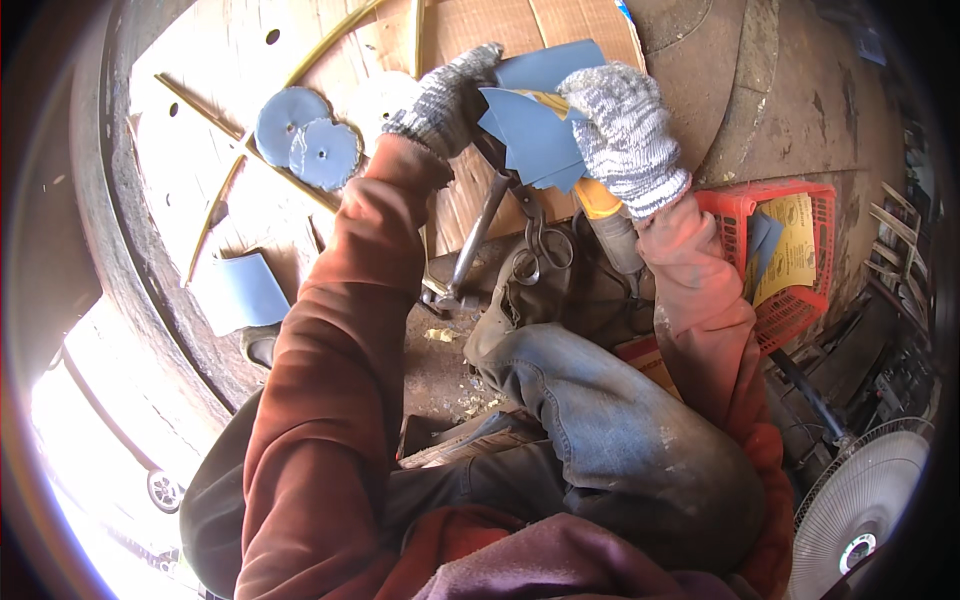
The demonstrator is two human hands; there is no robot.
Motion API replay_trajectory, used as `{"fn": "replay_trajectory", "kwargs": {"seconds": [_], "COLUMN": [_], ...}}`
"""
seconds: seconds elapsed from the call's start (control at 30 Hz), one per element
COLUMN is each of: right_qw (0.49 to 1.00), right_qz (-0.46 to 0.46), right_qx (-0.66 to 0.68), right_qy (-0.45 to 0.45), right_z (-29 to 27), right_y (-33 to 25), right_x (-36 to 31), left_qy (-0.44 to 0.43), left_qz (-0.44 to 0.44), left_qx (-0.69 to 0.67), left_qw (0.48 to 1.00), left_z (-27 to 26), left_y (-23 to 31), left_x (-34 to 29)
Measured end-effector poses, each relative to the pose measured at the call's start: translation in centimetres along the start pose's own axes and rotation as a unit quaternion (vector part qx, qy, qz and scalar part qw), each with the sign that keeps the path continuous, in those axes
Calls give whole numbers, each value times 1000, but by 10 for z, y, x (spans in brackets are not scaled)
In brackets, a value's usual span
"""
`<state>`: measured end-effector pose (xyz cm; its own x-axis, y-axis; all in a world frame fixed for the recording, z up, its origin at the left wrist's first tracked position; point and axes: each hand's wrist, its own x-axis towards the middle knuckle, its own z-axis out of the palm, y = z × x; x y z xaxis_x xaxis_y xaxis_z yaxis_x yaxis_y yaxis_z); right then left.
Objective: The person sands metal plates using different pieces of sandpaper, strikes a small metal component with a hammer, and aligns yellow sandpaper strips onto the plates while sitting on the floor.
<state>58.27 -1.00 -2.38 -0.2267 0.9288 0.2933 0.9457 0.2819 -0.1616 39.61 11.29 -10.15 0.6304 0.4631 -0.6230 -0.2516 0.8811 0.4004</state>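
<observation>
My right hand (625, 130), in a grey-and-white knitted glove, is closed on cut blue sandpaper pieces (540, 140) with pointed edges. A bit of their yellowish back shows at the top. Just behind them lies a blue sandpaper sheet (550, 66). My left hand (450, 98), gloved alike, is at that sheet's left edge with its fingers bent round; its fingertips are partly hidden. Below the hands are a metal-handled hammer (478, 235), scissors (540, 235) with looped handles, and a yellow-and-grey tool (612, 225) partly under my right wrist.
Cardboard (350, 50) spreads under the work, with two blue discs (308, 140) and yellowish strips (240, 140) on it. Another blue sheet (245, 290) lies at left. A red plastic basket (790, 315) at right holds sandpaper. A fan (860, 500) stands at lower right.
</observation>
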Motion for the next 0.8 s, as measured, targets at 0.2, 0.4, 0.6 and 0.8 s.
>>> {"fn": "replay_trajectory", "kwargs": {"seconds": [0.2, 0.4, 0.6, 0.8], "right_qw": [999, 999, 999, 999], "right_qz": [23, 27, 32, 23], "right_qx": [11, 13, 11, 37], "right_qy": [-30, -35, -36, -10], "right_z": [4, 2, 2, 7], "right_y": [4, 5, 4, 4], "right_x": [-5, -6, -4, -4], "left_qy": [-2, -25, -32, -45], "left_qz": [-40, -47, -39, 10], "left_qx": [6, -44, -43, -45], "left_qw": [999, 998, 998, 998], "left_z": [2, 14, 2, -14], "left_y": [-3, 1, -1, -7], "left_x": [-1, -11, -2, 4]}}
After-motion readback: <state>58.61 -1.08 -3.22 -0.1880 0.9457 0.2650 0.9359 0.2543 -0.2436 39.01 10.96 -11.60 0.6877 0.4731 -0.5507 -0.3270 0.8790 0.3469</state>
